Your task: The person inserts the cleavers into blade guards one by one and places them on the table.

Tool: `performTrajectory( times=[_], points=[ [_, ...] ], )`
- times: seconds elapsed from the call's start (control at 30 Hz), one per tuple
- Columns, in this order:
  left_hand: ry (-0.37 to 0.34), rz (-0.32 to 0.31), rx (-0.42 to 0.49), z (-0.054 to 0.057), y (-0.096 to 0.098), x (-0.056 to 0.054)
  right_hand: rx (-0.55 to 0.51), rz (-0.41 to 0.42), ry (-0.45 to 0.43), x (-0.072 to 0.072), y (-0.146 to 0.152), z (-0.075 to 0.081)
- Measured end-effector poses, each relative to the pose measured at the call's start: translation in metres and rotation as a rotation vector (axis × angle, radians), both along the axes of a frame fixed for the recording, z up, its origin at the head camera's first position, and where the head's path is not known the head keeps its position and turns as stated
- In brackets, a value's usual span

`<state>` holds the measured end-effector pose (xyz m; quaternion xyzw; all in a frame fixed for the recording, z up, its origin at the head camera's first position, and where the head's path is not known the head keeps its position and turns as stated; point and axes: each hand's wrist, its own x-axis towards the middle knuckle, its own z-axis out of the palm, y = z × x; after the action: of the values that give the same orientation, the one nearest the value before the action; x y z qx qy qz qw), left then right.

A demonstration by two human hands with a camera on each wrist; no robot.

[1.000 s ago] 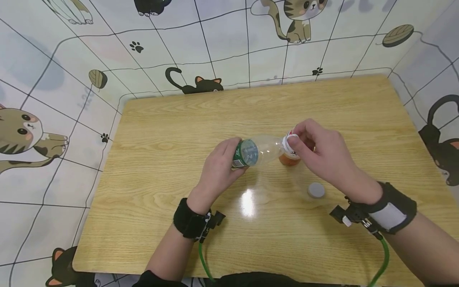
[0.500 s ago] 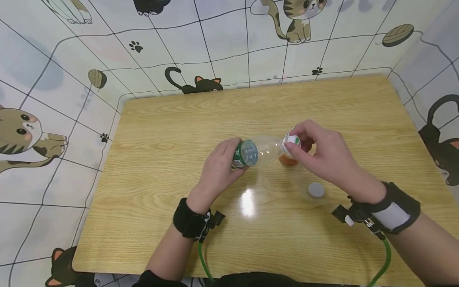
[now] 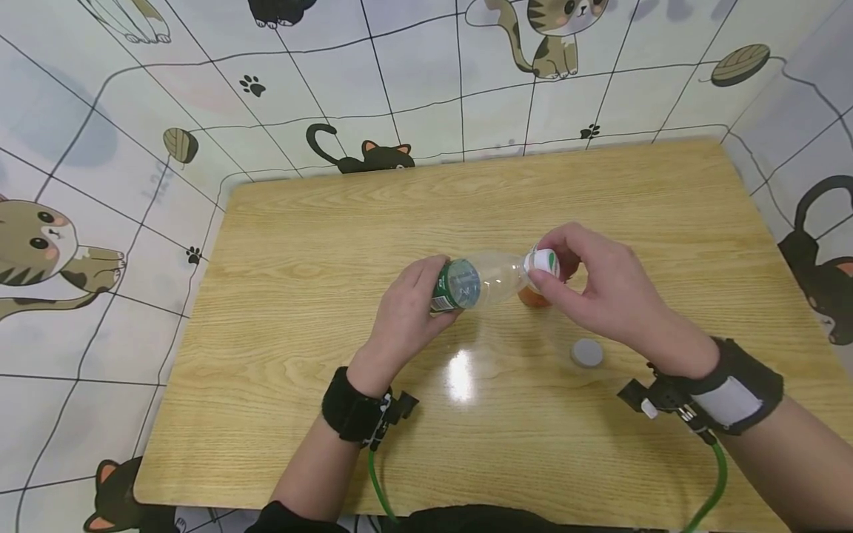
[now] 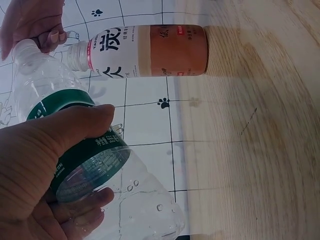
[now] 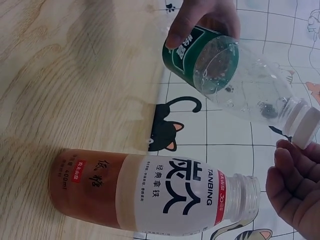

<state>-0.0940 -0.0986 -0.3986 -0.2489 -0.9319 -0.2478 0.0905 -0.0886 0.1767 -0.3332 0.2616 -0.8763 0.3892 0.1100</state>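
Observation:
My left hand (image 3: 409, 314) grips a clear plastic bottle (image 5: 255, 85) round its green label (image 4: 95, 150), holding it up tilted with its neck toward the right. At that neck, the thumb and fingers of my right hand (image 3: 600, 285) pinch a white cap (image 3: 543, 261) with a green mark on top. Below and behind the neck, a coffee bottle (image 5: 175, 195) with a white label and brown lower part stands upright on the table, its mouth uncapped. From above, the clear bottle and right hand hide most of it.
A loose pale cap (image 3: 588, 353) lies on the wooden table (image 3: 320, 244), nearer me than the coffee bottle. Cat-printed wall panels (image 3: 426, 81) enclose the back and sides. Green cables (image 3: 713, 481) run from both wrist straps.
My right hand has shifted slightly and its fingers have moved round the white cap, so the green-marked top now shows. The left hand and clear bottle have stayed still.

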Motion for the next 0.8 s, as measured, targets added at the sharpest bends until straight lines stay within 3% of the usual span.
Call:
performTrajectory(
  times=[0.37, 0.8],
  points=[
    [0.008, -0.006, -0.001, 0.0007, 0.0013, 0.0009, -0.068, -0.109, -0.034, 0.0002, -0.0015, -0.0013],
    [0.019, -0.002, -0.01, -0.0002, 0.0019, 0.001, -0.03, -0.181, -0.131, 0.0005, -0.0052, 0.004]
  ],
)
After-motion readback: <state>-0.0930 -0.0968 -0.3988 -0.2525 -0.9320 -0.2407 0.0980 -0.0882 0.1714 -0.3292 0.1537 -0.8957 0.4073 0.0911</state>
